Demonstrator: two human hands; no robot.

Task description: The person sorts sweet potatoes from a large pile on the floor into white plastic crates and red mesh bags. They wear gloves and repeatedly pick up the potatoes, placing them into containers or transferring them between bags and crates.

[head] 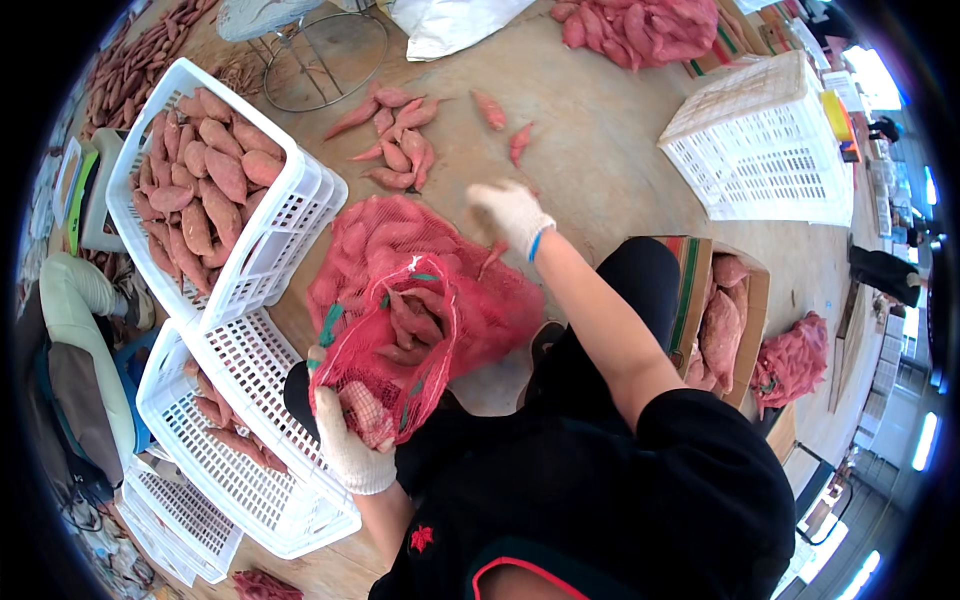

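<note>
A red mesh bag point(427, 262) stands before me with its mouth turned up towards me, and sweet potatoes point(411, 322) show inside. My left hand point(349, 446), in a white knitted glove, grips the near left edge of the bag's mouth. Beyond the bag on the right is my right hand point(514, 214), gloved too and blurred at the fingers. Whether it holds anything cannot be seen. A thin sweet potato point(493, 256) lies just below it, beside the bag. Farther out, a small pile of sweet potatoes point(405, 146) lies on the concrete floor, with two loose ones to its right.
At left stands a white plastic crate point(315, 202) heaped with sweet potatoes; another white crate point(247, 480) holds a few. A cardboard box point(757, 300) of sweet potatoes is by my right leg. An upturned crate point(757, 150) and a round stool point(262, 19) stand farther off. Another person's leg point(82, 345) is at left.
</note>
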